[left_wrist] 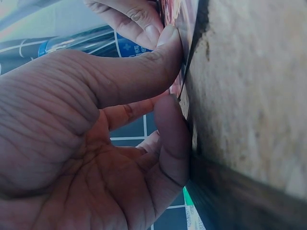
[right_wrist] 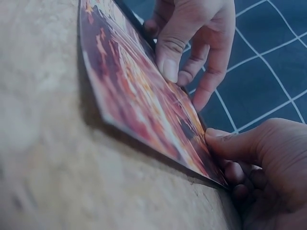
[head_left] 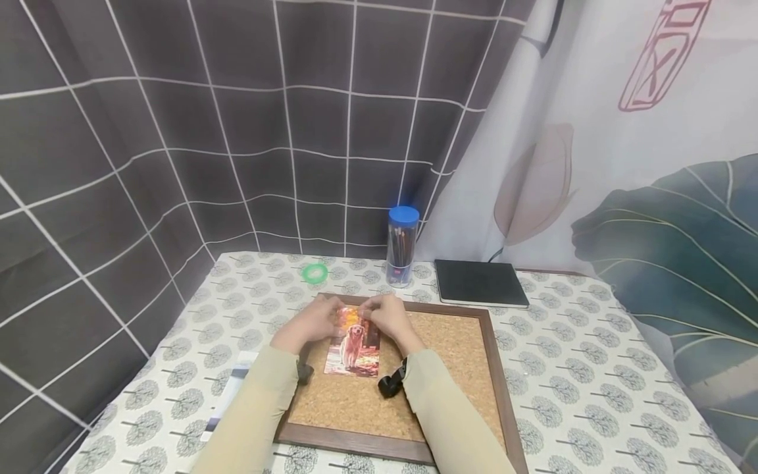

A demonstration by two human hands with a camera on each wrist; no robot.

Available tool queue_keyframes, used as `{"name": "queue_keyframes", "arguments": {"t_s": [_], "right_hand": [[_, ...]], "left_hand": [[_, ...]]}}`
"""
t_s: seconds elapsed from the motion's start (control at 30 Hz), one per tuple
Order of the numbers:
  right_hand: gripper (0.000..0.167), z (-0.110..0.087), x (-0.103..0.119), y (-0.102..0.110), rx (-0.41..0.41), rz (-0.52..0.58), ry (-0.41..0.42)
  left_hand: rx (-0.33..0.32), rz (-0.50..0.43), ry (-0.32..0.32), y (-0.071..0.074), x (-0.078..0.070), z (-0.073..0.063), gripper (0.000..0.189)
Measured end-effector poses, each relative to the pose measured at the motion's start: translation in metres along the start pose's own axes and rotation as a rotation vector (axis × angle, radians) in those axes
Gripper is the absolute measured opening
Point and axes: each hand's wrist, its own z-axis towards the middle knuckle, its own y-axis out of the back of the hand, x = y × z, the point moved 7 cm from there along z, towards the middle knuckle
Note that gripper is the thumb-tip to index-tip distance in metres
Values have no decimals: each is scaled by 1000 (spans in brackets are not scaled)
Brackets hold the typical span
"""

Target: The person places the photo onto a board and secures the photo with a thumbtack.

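A photo print of a golden dog lies over the upper left part of a framed cork board. My left hand pinches the photo near its upper left corner between thumb and fingers. At its upper right corner, my right hand pinches the print as well. Seen from the right wrist, the photo stands slightly off the cork along its near edge, with a shadow beneath. In the left wrist view the left thumb and index finger are close to the cork surface.
Behind the board stand a clear jar of pens with a blue lid and a black notebook. A green tape roll lies at the back left. Partly under the left forearm is a white and dark flat item. Tree-patterned cloth covers the table.
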Motion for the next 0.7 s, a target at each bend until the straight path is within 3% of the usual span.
{"name": "queue_keyframes", "arguments": {"t_s": [0.7], "right_hand": [[4,-2,3,0,11,12,14]], "left_hand": [[-3,0,-5,2,-3,-3,53]]}}
